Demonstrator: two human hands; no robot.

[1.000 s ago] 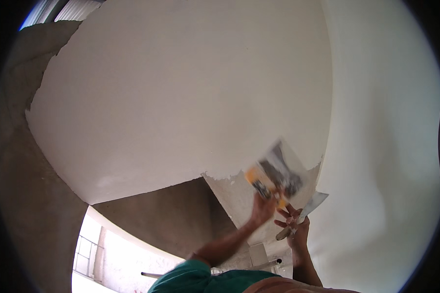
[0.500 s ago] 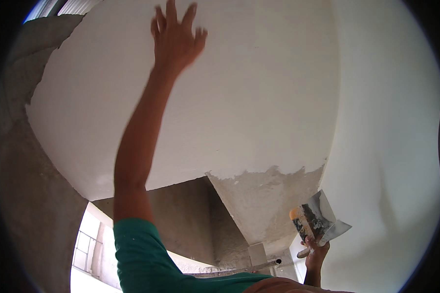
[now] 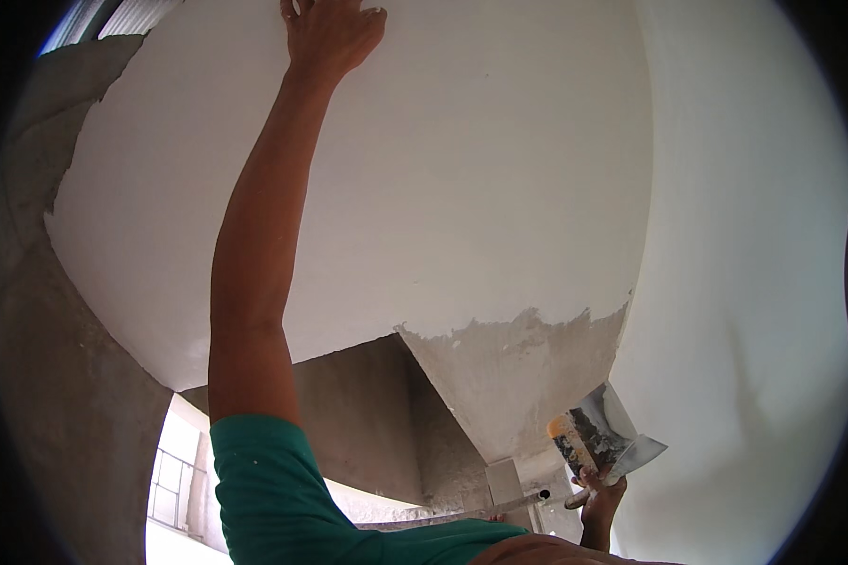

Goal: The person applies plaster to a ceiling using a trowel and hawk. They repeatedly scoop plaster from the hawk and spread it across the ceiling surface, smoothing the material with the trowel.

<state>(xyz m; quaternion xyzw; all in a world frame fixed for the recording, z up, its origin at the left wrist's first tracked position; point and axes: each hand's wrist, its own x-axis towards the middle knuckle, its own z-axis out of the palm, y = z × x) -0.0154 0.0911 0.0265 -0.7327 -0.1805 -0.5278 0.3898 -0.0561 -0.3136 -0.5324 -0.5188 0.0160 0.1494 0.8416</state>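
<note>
My left arm stretches up in front of a broad, smooth white-coated surface [image 3: 471, 179]. At the top edge my left hand [image 3: 334, 36] is spread against or just before this surface, with nothing visible in it. Its fingertips are partly cut off, and whether it touches cannot be told. Low on the right, my right hand [image 3: 603, 497] is closed around the handle of a putty knife [image 3: 639, 456] with a flared metal blade. Held together with it is a wide plastering trowel [image 3: 594, 424], smeared with dark and white residue and orange-yellow at one end.
A ragged edge divides the white coat from bare grey plaster [image 3: 499, 377]. Beside it is a dark recess [image 3: 358, 414]. A smooth white wall [image 3: 735, 282] rises on the right and rough grey concrete [image 3: 66, 377] on the left. A barred window [image 3: 170, 480] and a pipe [image 3: 543, 495] show below.
My left hand has moved farther up, so its fingers now run past the top edge. My right hand, with both tools, has shifted slightly left and down.
</note>
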